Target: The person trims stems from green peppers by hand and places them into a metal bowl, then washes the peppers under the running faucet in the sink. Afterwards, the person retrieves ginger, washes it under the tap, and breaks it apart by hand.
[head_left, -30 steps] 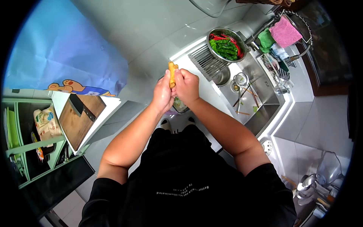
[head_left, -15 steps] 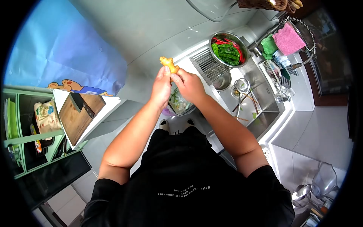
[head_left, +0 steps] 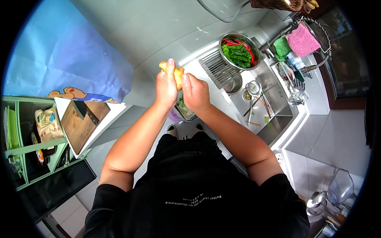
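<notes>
A knobbly piece of ginger point(head_left: 178, 75) is held out in front of my body between both hands. My left hand point(head_left: 166, 88) closes on its left part, with the thumb laid along it. On the other side, my right hand point(head_left: 196, 94) is closed around the lower right end, thumb pressed against it. My fingers under the ginger are mostly hidden. Beneath my hands is a bin point(head_left: 185, 110) with a bag and green scraps, partly covered by my wrists.
To the right, a sink point(head_left: 279, 103) holds a strainer point(head_left: 254, 87) and chopsticks. A steel bowl point(head_left: 256, 41) of green and red peppers stands by a drying rack point(head_left: 216, 67). At left, a knife point(head_left: 91, 116) lies on a wooden cutting board point(head_left: 77, 131), near a blue cover point(head_left: 71, 47).
My left hand has shifted slightly left and its thumb now lies further up over the ginger. The ginger has turned a little, and my right hand has moved slightly down.
</notes>
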Tool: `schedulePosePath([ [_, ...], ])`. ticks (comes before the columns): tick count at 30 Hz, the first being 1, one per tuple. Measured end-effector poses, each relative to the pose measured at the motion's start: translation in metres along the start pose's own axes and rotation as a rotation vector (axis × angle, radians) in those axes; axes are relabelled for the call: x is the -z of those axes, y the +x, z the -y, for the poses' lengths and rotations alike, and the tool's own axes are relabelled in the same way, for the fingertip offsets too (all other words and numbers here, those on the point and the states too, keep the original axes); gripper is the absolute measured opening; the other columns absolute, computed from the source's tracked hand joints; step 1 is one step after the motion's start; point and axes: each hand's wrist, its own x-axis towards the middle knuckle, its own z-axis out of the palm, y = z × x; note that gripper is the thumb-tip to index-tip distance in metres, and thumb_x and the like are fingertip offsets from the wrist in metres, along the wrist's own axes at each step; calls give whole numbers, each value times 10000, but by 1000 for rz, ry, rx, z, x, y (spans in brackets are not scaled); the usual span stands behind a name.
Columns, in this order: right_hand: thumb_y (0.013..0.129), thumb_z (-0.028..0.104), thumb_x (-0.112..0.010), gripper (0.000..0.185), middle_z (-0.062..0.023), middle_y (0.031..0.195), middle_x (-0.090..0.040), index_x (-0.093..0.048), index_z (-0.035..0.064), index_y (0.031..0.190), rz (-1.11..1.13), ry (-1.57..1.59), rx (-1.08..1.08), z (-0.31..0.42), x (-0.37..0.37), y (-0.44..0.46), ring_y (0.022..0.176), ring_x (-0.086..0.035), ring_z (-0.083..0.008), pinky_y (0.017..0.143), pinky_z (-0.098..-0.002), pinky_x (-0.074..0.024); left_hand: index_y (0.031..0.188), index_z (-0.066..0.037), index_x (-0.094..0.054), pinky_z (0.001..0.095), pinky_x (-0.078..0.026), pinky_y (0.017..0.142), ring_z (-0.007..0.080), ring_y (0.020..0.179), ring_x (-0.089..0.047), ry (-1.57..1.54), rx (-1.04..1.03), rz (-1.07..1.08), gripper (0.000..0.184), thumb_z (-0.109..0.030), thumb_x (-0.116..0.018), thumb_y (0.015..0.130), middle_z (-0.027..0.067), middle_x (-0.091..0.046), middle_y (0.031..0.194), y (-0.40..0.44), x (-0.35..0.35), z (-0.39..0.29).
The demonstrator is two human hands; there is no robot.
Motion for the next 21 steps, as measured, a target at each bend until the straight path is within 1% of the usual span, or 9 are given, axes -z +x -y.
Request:
schedulePosePath([
  [2, 936, 179, -481, 284, -176, 583, -540, -497, 31, 694, -46, -11, -12, 2, -5, 2, 521, -542, -369, 492, -434, -420, 810, -94, -493, 263, -407, 556, 93, 621, -484, -139, 52, -15, 373, -433, -464, 964, 6, -506, 714, 2, 0, 4],
  [5, 938, 184, -467, 287, -181, 595, -550, -508, 32, 697, -69, -52, -41, 3, -10, 1, 532, -552, -373, 501, -437, -434, 806, -102, -494, 264, -416, 566, 96, 618, -488, -227, 63, -31, 372, -440, -472, 959, 4, -509, 711, 0, -2, 4],
  [8, 936, 189, -464, 281, -182, 597, -559, -526, 40, 706, -108, -75, -72, 2, -16, 1, 538, -562, -377, 508, -442, -445, 813, -109, -494, 263, -418, 567, 97, 620, -492, -274, 100, -79, 364, -444, -479, 954, -1, -505, 711, 1, -3, 8],
  [11, 932, 192, -471, 268, -181, 597, -567, -551, 48, 721, -109, -85, -124, 0, -20, 1, 543, -568, -381, 513, -448, -447, 822, -110, -496, 262, -422, 571, 96, 621, -496, -292, 91, -94, 365, -452, -482, 951, -5, -505, 714, 4, 0, 16],
  [14, 931, 202, -473, 273, -182, 592, -566, -571, 45, 730, -115, -69, -149, 1, -22, 1, 548, -570, -386, 516, -451, -447, 831, -115, -497, 266, -425, 575, 97, 629, -497, -321, 98, -161, 363, -459, -488, 948, -10, -503, 715, 6, 0, 19],
  [17, 932, 235, -485, 297, -182, 598, -569, -578, 41, 727, -75, -27, -117, -3, -13, 11, 556, -572, -385, 518, -450, -444, 863, -114, -531, 253, -410, 570, 91, 640, -499, -175, 39, -27, 358, -462, -501, 943, -15, -515, 723, 10, 6, 9],
  [19, 927, 277, -509, 321, -178, 598, -569, -579, 43, 719, 63, -7, -62, -14, 3, 25, 559, -578, -375, 516, -445, -442, 813, -71, -577, 225, -383, 551, 75, 614, -500, 147, 74, 139, 383, -422, -506, 950, -14, -556, 706, 19, 21, -11],
  [20, 925, 306, -519, 336, -169, 592, -573, -577, 52, 712, 159, -48, -82, -18, 14, 33, 552, -584, -358, 510, -442, -443, 837, -79, -610, 211, -372, 534, 57, 621, -505, 179, 133, 206, 369, -426, -533, 936, -22, -574, 708, 18, 23, -24],
  [21, 913, 286, -536, 318, -140, 581, -574, -564, 56, 696, 247, -246, 47, -23, 26, 41, 540, -580, -336, 511, -432, -450, 910, -78, -639, 207, -368, 519, 47, 629, -506, 316, 161, 281, 337, -408, -572, 918, -14, -602, 741, 26, 37, -25],
])
